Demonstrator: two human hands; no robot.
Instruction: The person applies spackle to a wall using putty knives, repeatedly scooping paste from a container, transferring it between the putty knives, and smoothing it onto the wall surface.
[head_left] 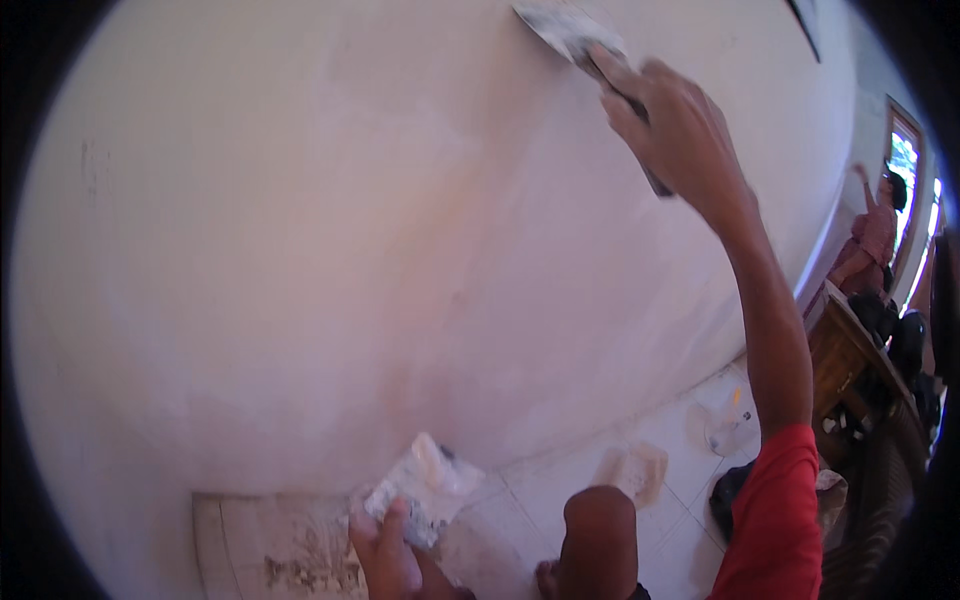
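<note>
Stretched up to the upper right, my right hand [685, 145] is closed around the dark handle of a broad putty knife [570, 30]. Whitish filler smears its metal blade, which lies at or very near the pale wall [400, 200]. Pinkish and greyish damp-looking patches run down this wall. Low in front of me, my left hand [388, 555] grips a flat, filler-stained plate [405, 490], thumb on top. A lump of white putty [435, 465] sits on the plate's far end. The plate's exact kind is hard to make out.
My bent knee [600, 530] is at the bottom. On the tiled floor [510, 500] stand a pale tray [640, 470], a clear plastic container [730, 432] and a dark bag [735, 495]. Wooden furniture [845, 365] is at right, with another person [872, 235] beyond it by a window.
</note>
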